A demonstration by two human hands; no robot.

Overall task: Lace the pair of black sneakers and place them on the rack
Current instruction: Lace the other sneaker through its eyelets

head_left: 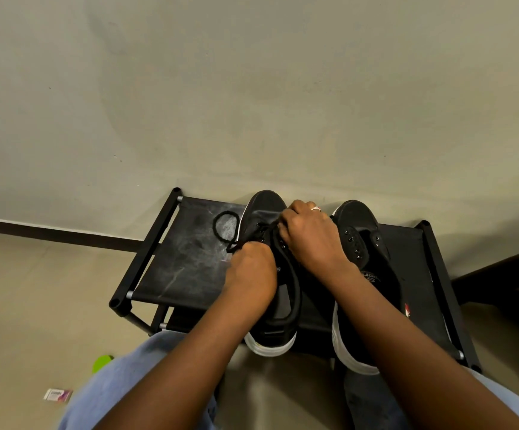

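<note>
Two black sneakers with white soles stand side by side on the black rack [187, 259], toes toward the wall. Over the left sneaker [278, 308] my left hand [250, 271] grips a black lace [221, 226], which loops out onto the rack's top shelf. My right hand [309, 235] pinches the lace near the upper eyelets of that same shoe. The right sneaker [360, 240] shows bare eyelets with no lace through them; my right forearm crosses over its heel.
The rack stands against a pale wall with a dark baseboard [56, 234]. On the floor at the lower left lie a green object [102, 363] and a small white and purple packet [57, 395]. My knees in blue denim [121, 386] sit at the bottom edge.
</note>
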